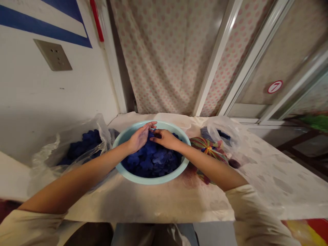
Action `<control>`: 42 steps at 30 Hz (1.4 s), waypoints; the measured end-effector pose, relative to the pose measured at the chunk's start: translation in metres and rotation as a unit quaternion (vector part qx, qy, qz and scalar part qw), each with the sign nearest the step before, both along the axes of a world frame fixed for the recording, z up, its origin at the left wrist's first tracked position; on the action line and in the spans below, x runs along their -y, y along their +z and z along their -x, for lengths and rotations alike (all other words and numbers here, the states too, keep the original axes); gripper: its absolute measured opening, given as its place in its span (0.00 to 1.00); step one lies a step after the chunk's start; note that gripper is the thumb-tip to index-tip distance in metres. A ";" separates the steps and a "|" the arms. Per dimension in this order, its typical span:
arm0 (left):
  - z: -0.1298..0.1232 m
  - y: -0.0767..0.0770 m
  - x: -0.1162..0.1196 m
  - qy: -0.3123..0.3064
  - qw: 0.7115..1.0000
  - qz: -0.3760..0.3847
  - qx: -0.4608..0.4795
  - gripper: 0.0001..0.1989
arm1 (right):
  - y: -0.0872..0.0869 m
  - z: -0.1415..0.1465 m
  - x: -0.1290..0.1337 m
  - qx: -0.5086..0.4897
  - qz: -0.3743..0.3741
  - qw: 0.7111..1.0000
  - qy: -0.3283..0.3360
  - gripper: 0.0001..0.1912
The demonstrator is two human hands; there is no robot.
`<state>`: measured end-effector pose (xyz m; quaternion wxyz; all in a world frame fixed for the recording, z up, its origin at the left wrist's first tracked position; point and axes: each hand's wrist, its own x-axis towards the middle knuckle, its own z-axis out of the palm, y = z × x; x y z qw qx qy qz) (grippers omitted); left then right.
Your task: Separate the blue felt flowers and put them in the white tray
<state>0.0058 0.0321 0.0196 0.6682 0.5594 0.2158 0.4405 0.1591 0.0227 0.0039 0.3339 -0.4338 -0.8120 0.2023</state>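
Note:
A pale blue basin point(146, 180) on the table holds a heap of dark blue, flower-shaped pieces point(153, 159) that look like cloth petals. Over the basin's far half, my left hand point(140, 137) is tilted on edge with its fingers stretched out, the palm turned toward the petals. Facing it, my right hand point(165, 138) has its thumb and fingers curled in around some blue petals at the top of the heap. The two hands are close together but apart. Exactly how many petals lie between the right fingertips is hidden.
Left of the basin, a clear plastic bag point(102, 136) holds more blue pieces. On the right lie a multicoloured striped bundle point(208, 148) and another plastic bag point(225, 131). A pale patterned cloth point(164, 205) covers the table. A curtain point(174, 58) hangs behind it.

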 end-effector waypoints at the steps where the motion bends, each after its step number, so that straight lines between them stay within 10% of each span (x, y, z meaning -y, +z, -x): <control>1: 0.000 0.000 0.002 0.001 1.000 -0.006 0.009 0.20 | -0.001 0.000 -0.003 -0.035 0.017 0.999 -0.002 0.09; 13: 0.020 0.010 0.012 0.038 0.921 -0.243 -0.303 0.12 | 0.016 -0.019 0.024 -0.101 -0.016 0.992 -0.076 0.12; 25: 0.041 0.028 0.005 0.164 0.847 -0.352 -0.363 0.09 | 0.016 -0.041 0.015 -0.103 -0.035 0.990 -0.086 0.14; 29: 0.038 0.023 0.004 0.128 0.792 -0.463 -0.376 0.09 | 0.015 -0.035 0.020 -0.014 -0.088 0.992 -0.094 0.34; 35: 0.033 0.021 0.009 0.120 0.747 -0.547 -0.358 0.08 | 0.019 -0.021 0.031 -0.012 -0.154 0.987 0.053 0.07; 42: 0.031 0.025 0.016 0.076 0.764 -0.551 -0.326 0.09 | 0.015 -0.021 0.032 -0.028 -0.209 0.977 0.033 0.07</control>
